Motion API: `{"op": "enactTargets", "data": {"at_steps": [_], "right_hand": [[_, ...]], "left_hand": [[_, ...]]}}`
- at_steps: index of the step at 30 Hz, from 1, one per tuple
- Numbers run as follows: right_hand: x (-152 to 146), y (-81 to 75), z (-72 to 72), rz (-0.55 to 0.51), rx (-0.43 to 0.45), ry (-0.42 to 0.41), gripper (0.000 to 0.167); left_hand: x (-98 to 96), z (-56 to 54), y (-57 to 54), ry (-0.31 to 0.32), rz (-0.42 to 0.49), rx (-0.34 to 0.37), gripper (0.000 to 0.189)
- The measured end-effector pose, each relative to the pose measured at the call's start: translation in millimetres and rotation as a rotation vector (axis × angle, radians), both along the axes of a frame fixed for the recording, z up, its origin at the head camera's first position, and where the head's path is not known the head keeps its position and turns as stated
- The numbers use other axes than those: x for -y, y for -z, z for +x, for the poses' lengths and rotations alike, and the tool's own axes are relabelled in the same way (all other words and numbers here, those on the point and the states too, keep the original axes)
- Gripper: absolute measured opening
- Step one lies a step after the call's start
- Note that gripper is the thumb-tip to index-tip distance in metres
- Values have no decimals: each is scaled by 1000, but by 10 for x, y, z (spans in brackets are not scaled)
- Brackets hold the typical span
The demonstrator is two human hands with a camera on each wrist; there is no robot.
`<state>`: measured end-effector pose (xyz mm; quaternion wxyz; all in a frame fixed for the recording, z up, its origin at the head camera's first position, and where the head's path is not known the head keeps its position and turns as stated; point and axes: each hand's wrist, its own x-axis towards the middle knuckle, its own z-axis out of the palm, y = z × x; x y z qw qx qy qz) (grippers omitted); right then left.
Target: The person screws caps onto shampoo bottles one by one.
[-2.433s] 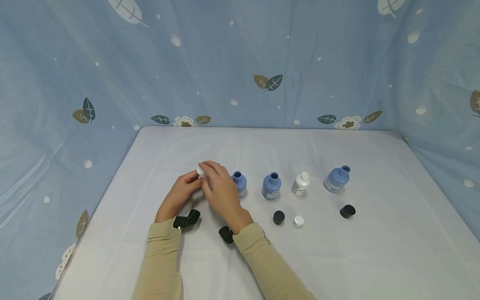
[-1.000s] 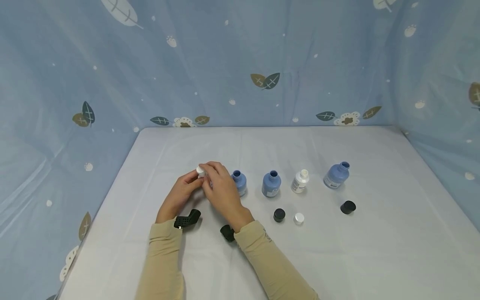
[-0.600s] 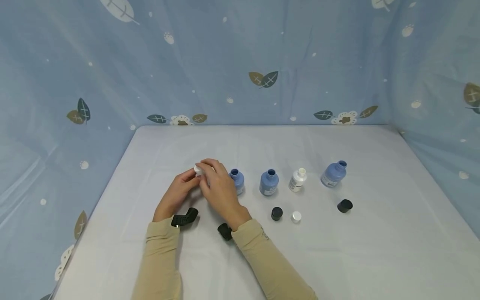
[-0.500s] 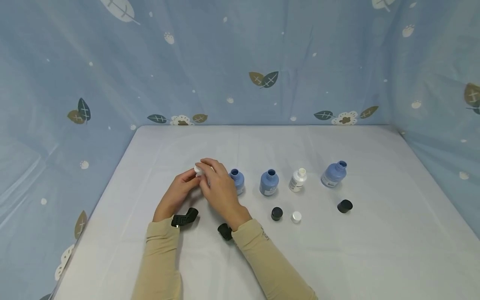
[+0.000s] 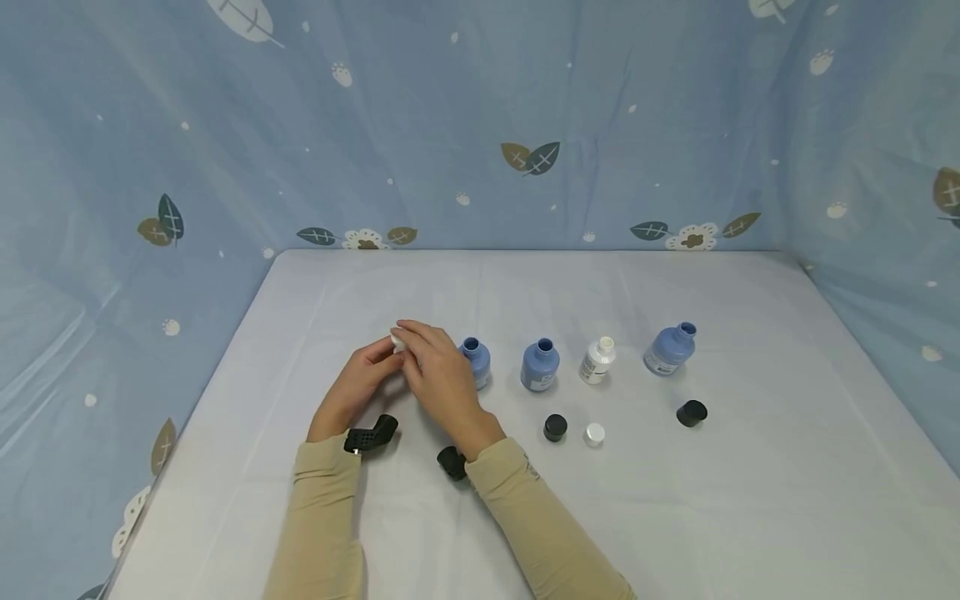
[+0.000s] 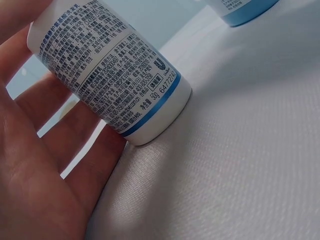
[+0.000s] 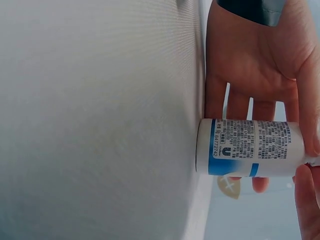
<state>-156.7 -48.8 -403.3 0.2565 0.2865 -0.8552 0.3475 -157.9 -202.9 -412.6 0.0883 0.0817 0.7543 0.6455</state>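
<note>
My left hand point(image 5: 356, 385) holds a small white bottle with a printed label and a blue band point(image 6: 115, 75) upright on the white-covered table, fingers curled round its body. On top of it is a white cap point(image 5: 398, 342), which my right hand point(image 5: 444, 385) pinches between thumb and fingers. The right wrist view shows the same labelled bottle point(image 7: 250, 147) with the right fingertips at its neck end. In the head view the hands hide most of its body. A blue open-necked bottle point(image 5: 476, 367) stands just right of my right hand, partly covered by it.
Farther right stand a blue bottle point(image 5: 540, 367), a white bottle point(image 5: 597, 361) and another blue bottle point(image 5: 671, 349), all uncapped. In front of them lie a black cap point(image 5: 555, 427), a white cap point(image 5: 594, 435) and a second black cap point(image 5: 692, 413). Patterned blue curtain surrounds the table.
My right fingers have shifted slightly left over the white cap, covering more of it. The left hand keeps its grip, and the other bottles and caps stay put.
</note>
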Motion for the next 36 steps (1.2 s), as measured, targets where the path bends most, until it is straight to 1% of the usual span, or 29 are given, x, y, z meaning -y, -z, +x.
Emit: {"op": "enactTargets", "data": {"at_steps": [5,15,23,25,27,31,34,36], "right_hand": [[-3,-12,-4,-10,1,26,29],[-9,-23,-1,-38,22,45,26],[-16,-8,-4,-43,59,52,38],[-14,-9,-6,-46,62,44,38],[-13,-12,-7,-48,60,33,37],[-12,-20,-6,-43,55,13,36],[-13,-16,-8,-33,54,0,33],[-13,-11,-10,-28,54,-6,30]], "left_hand": [[6,-1,10,11,-17,-16,39],[8,-2,4,23,21,-12,43],[4,-3,-11,21,27,15,46],[8,-6,-3,23,31,15,46],[18,-16,21,28,36,13,45],[52,-66,125,19,44,14,40],[76,-102,202,12,25,2,38],[85,-114,231,15,14,-13,38]]}}
